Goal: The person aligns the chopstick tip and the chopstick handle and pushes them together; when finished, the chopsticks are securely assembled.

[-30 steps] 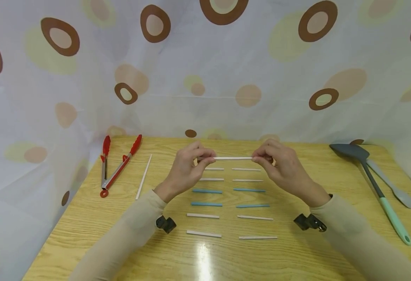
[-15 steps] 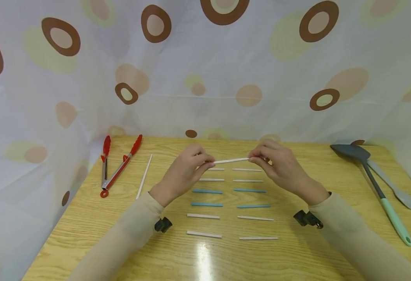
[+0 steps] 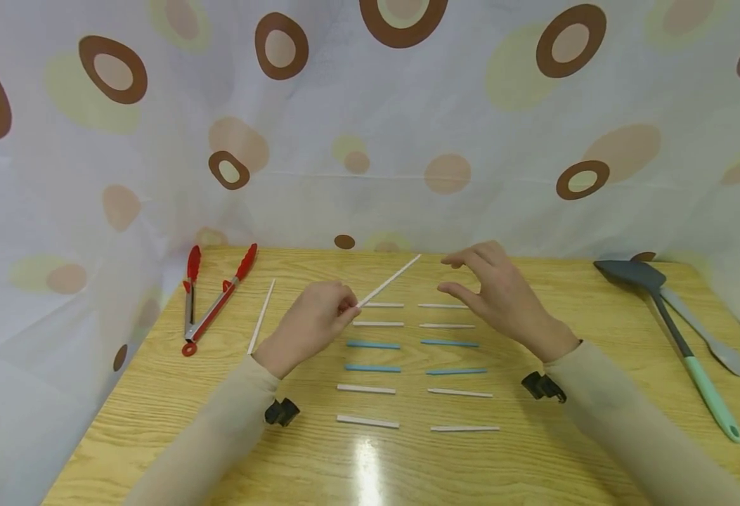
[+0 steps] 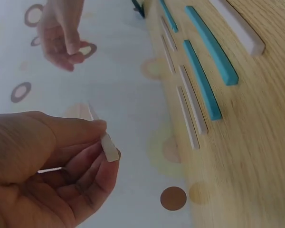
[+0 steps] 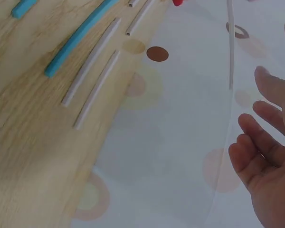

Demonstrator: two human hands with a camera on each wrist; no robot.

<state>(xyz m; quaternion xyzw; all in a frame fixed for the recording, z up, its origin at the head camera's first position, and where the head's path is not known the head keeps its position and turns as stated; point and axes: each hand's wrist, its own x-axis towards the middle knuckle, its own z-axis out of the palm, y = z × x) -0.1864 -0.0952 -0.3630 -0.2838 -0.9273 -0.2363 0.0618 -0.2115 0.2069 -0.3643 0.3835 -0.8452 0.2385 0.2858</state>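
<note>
The left hand [image 3: 311, 325] pinches a thin white stick [image 3: 388, 281] close to one end, raised over the counter [image 3: 534, 464] and slanting away. The right hand [image 3: 495, 296] is released, thumb and fingers parted near the stick's far end without touching it. Two columns of six sticks are already laid out, each with a pair of blue sticks [image 3: 373, 344] between white pairs. By that look, most of the layout seems done; the held stick is not yet set down, and a lone white stick [image 3: 261, 316] lies apart beside the red-tipped tongs [image 3: 221, 301], perhaps also left to place
</note>
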